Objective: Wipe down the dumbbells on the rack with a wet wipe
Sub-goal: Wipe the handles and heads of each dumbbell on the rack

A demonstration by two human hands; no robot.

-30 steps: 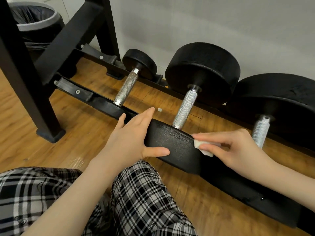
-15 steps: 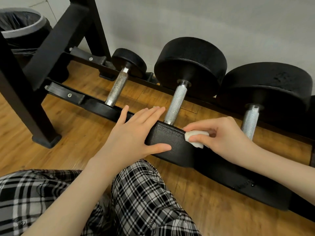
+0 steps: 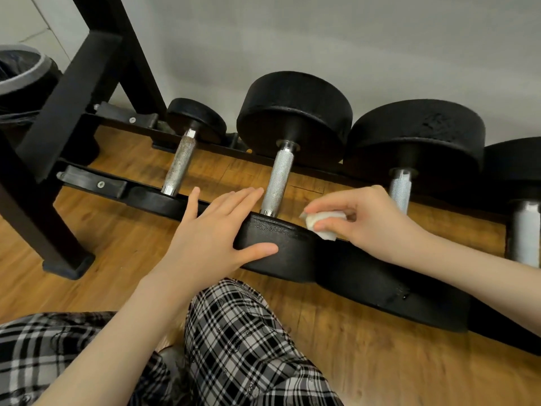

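Several black dumbbells with knurled metal handles lie across the low black rack (image 3: 96, 183). The second dumbbell from the left (image 3: 276, 183) has its near head right in front of me. My left hand (image 3: 213, 238) lies on the left side of that near head, fingers straight over its top and thumb on its front face. My right hand (image 3: 366, 221) pinches a folded white wet wipe (image 3: 320, 224) and holds it against the top right edge of the same head. A smaller dumbbell (image 3: 180, 165) sits to the left, and larger ones (image 3: 409, 148) to the right.
The rack's black upright frame (image 3: 67, 98) rises at the left, with a bin lined in black (image 3: 20, 74) behind it. A grey wall runs close behind the dumbbells. My plaid-trousered knees (image 3: 234, 332) are low in front, over a wooden floor (image 3: 380, 361).
My right hand has slid the wipe to the right and slightly up along the top edge of the near head. My left hand has kept its place on that head.
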